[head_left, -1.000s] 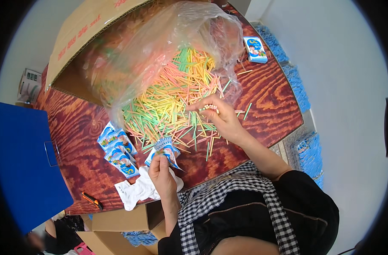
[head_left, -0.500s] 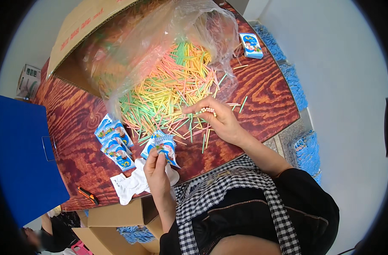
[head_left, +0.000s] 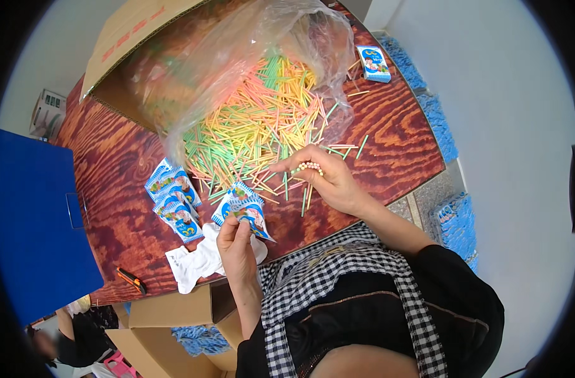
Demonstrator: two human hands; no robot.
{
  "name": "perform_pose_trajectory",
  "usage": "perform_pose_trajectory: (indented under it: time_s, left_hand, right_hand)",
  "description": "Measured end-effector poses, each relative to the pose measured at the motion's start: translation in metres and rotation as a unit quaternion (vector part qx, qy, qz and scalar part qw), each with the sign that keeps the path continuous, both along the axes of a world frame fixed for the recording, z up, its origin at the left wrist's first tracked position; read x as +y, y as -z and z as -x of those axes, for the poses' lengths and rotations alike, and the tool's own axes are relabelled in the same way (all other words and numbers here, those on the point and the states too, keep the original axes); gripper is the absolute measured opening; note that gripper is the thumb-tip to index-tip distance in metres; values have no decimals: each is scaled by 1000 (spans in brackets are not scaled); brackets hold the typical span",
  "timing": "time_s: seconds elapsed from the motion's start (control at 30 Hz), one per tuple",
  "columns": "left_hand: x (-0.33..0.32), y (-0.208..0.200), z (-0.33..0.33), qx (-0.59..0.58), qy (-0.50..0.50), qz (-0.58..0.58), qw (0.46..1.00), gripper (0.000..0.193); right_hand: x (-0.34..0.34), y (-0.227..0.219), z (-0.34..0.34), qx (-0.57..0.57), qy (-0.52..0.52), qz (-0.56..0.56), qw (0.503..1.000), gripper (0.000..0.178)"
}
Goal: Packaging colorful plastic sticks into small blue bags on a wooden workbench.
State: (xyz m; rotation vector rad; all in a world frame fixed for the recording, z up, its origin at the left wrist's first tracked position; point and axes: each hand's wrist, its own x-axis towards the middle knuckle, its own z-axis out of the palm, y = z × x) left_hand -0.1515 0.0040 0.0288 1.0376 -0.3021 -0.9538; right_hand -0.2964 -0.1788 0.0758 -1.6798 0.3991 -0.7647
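Observation:
My left hand pinches the lower edge of a small blue-and-white printed packet between thumb and fingers. My right hand is closed round a bundle of thin candy-like sticks, whose pale pink, yellow and green ends face me. Beyond both hands lies a big heap of pastel sticks, spilling from a clear plastic bag. Left of the held packet, several like packets overlap in a row. White gloves lie beside my left wrist.
An open cardboard box on its side holds the bag on the wood-grain table. A packet stack stands far right. An orange-black cutter lies near the left edge, beside a blue panel. Another box stands below; a person is lower left.
The packet in my left hand has turned and spread to show more of its printed face. My right hand keeps the stick bundle at nearly the same spot. The view has shifted slightly.

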Motion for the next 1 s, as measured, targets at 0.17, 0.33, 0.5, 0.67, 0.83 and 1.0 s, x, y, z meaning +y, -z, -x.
perform_pose_trajectory:
  time_s: [0.17, 0.33, 0.5, 0.67, 0.83, 1.0]
  left_hand:
    - [0, -7, 1, 4, -7, -2, 1000, 18]
    - [2, -2, 1, -15, -7, -9, 1000, 17]
    - [4, -9, 1, -23, 15, -9, 1000, 17]
    - [-1, -11, 1, -97, 6, -27, 995, 10]
    - [-12, -16, 4, -264, -16, -95, 960, 5]
    - [-25, 2, 7, -347, -5, -82, 934, 8]
  right_hand:
    - [4, 0, -2, -4, -12, -3, 1000, 17]
    - [6, 0, -4, -11, -19, -2, 1000, 17]
    - [6, -2, -2, -7, -17, 19, 1000, 17]
    - [7, -1, -3, -7, -18, 11, 1000, 17]
    - [7, 0, -3, -16, -19, -3, 1000, 16]
    - [6, 7, -9, -58, -17, -142, 988, 16]
